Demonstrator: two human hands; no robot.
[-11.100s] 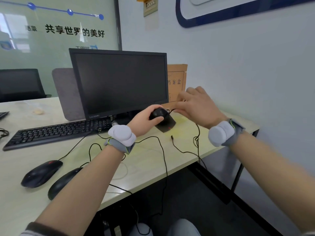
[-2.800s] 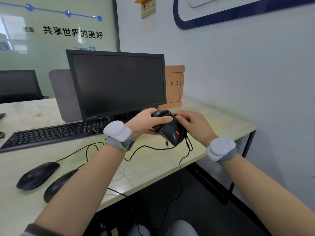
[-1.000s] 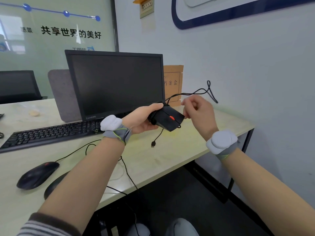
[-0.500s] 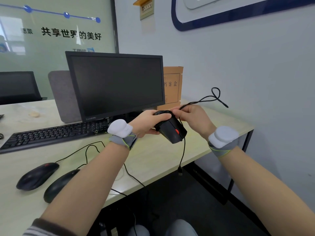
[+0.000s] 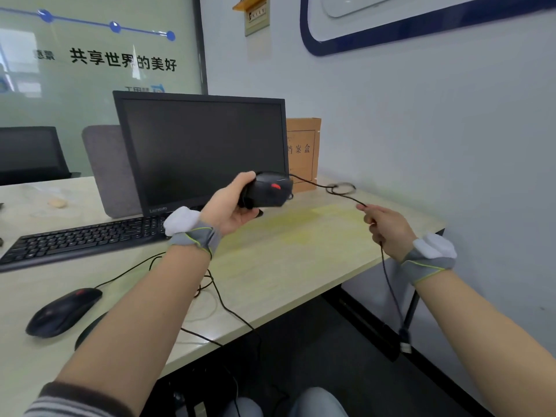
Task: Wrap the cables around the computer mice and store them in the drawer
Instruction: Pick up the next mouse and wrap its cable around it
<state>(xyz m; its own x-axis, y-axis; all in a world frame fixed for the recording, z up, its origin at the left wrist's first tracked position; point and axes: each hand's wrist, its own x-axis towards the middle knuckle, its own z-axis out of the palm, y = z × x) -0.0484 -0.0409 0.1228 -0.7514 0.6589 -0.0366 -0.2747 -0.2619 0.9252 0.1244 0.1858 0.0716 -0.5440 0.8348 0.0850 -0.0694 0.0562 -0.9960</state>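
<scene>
The left hand (image 5: 233, 206) grips the black corded mouse with red scroll wheel (image 5: 267, 189) above the surface's far right corner, steadying it for winding. The right hand (image 5: 386, 228) fingers (image 5: 368, 209) pinch its thin black cable (image 5: 316, 185), drawing it taut; the plug (image 5: 404, 344) hangs past the right edge.

Keyboard (image 5: 81, 239) before monitor (image 5: 201, 149); two mice (image 5: 61, 311) lie nearer, left.

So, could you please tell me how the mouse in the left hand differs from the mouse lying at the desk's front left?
The held mouse is lifted off the desk in the left hand; the desk mouse lies flat, untouched. The held mouse's cable is pulled out by the right hand. Both are black with red wheels.
</scene>
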